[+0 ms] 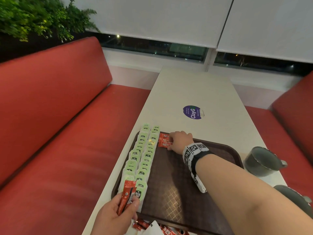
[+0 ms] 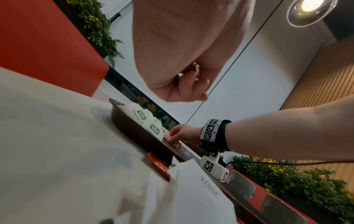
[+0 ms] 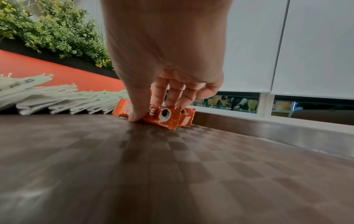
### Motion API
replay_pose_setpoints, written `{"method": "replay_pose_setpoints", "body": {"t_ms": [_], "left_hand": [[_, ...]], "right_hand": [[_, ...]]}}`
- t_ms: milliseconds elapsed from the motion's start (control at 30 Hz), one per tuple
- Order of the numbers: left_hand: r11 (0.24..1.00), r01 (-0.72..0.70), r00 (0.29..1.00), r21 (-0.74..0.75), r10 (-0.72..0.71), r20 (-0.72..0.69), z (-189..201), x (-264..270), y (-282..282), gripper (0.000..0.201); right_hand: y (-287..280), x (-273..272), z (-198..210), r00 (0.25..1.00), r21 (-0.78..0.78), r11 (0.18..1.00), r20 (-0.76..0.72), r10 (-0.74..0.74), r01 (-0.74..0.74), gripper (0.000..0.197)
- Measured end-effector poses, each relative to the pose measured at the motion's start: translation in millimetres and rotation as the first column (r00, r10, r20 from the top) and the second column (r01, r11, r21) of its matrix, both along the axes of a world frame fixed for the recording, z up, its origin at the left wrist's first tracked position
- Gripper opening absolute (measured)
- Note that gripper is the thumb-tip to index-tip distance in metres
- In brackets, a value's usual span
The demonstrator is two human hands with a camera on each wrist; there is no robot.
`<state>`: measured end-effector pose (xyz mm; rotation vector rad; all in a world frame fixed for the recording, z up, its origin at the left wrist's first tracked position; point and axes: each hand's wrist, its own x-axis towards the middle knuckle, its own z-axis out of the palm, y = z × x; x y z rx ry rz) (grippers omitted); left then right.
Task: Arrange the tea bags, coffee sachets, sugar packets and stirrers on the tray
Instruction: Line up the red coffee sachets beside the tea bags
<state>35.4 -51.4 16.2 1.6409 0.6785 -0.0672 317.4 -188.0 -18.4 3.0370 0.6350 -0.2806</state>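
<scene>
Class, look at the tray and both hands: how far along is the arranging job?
Done: two rows of tea bags line the left side of the tray. In hand: the right hand is setting coffee sachets at the far edge; the left hand holds more sachets. Left: the rest of the coffee; no sugar packets or stirrers on the tray yet.

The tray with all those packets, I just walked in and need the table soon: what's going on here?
A person is laying out drink supplies on a brown tray. Two overlapping rows of green tea bags already run along its left side. The right hand is setting red Nescafe sachets beside them at the far end, fingers on the packets. The left hand grips more red sachets at the near corner. Most of the tray is bare.
</scene>
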Motion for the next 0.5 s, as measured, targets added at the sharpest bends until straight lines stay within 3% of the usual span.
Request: {"method": "replay_pose_setpoints", "body": {"t_ms": [500], "left_hand": [[0.999,0.013,1.0,-0.036,-0.012,0.023,-2.4,1.4,3.4,0.004]], "right_hand": [[8.2,7.0,-4.6,0.999,0.05,0.999,0.043,-0.011,0.009,0.043]]}}
